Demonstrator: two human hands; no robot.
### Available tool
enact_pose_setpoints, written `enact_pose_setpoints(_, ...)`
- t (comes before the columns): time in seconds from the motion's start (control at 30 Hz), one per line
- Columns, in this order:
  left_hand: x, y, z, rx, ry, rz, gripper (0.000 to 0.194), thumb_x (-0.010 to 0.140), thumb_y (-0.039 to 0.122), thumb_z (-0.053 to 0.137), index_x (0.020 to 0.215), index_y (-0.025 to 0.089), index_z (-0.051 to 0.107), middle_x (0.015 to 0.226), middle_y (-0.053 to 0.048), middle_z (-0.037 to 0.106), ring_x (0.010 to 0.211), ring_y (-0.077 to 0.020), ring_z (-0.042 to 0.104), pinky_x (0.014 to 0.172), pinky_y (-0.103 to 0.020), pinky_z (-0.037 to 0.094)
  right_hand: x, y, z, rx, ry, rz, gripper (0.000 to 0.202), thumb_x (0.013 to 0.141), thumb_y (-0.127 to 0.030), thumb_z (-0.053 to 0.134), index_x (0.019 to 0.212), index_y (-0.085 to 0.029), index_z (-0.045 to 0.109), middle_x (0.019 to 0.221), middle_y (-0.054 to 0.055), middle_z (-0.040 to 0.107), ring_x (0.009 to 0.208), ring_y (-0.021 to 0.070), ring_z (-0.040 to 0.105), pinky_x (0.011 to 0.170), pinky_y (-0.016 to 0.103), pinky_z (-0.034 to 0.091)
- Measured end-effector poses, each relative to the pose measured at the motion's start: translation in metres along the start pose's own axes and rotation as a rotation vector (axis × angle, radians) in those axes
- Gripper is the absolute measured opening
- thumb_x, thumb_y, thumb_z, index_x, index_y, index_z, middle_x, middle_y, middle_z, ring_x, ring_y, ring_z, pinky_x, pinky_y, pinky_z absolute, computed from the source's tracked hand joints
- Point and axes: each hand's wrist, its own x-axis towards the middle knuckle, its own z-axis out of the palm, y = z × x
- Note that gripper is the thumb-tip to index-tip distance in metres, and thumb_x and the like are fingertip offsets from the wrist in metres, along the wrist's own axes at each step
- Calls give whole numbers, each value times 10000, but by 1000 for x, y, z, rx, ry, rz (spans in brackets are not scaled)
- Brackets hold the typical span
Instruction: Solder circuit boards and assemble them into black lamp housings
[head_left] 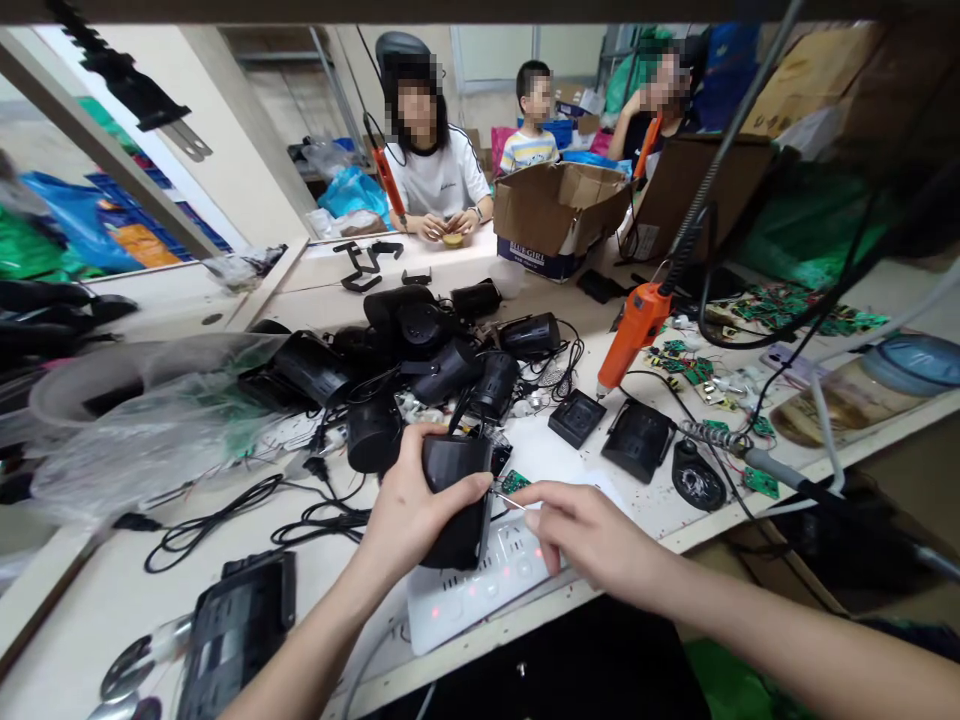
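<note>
The fingers [457, 490] of the left hand [409, 510] are curled around a black housing [456, 500] just below the middle of the frame, thumb across its near face and the other fingers hidden behind it, so the part sits deep in the palm. It stands nearly upright, long axis running top to bottom with a slight lean, its open upper end toward the pile of black housings [420, 350] behind it. The right hand [592, 530], lower centre-right, has thumb and forefinger pressed together on a thin metal pin [508, 500] that lies almost level, its tip pointing left and just meeting the housing's right edge, beside a small green circuit board [515, 481]. Both hands are over a white power strip [480, 590] lying at the table's [112, 590] near edge. An orange electric screwdriver [634, 335] hangs tip-down right of centre. At the top of the frame three other people sit behind a cardboard box [559, 215].
</note>
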Motion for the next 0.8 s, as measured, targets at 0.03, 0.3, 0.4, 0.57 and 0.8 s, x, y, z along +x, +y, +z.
enact_pose_setpoints(0.03, -1, 0, 1, 16, 11, 15, 642, 629, 584, 705, 1122, 250, 467, 913, -11, 624, 796, -242, 591, 707, -334, 446, 3, -2, 0, 233, -101, 185, 400, 922, -288, 367, 1158, -137, 652, 557, -34, 526, 354, 71, 297, 372, 191, 282)
enact_pose_setpoints(0.3, -1, -10, 6, -22, -64, -34, 624, 637, 601, 688, 1105, 254, 466, 809, 9, 605, 755, -249, 585, 669, -338, 442, 0, 0, -1, -333, -38, -25, 314, 873, -112, 473, 1081, -97, 707, 598, 19, 594, 454, 108, 466, 449, 216, 302)
enact_pose_setpoints(0.4, -1, -12, 8, -7, -71, -21, 601, 629, 575, 708, 1075, 248, 473, 801, 15, 596, 763, -244, 580, 686, -335, 437, -7, 6, 5, -876, 14, -319, 465, 820, 12, 448, 1249, -50, 616, 895, 182, 711, 649, 204, 629, 518, 269, 390)
enact_pose_setpoints(0.57, -5, -9, 9, -58, -49, -16, 615, 630, 580, 697, 1094, 248, 467, 814, 11, 601, 755, -242, 581, 674, -331, 440, -3, 6, 6, -134, -111, 58, 367, 948, -227, 346, 1104, -131, 664, 591, 7, 582, 394, 98, 411, 420, 205, 333)
enact_pose_setpoints(0.8, -7, -2, 10, 29, -52, -10, 614, 623, 573, 690, 1086, 243, 458, 808, 6, 597, 760, -253, 589, 697, -347, 437, -2, -5, 0, -100, -186, 183, 354, 924, -199, 370, 1086, -125, 676, 432, -69, 384, 333, 94, 285, 381, 199, 273)
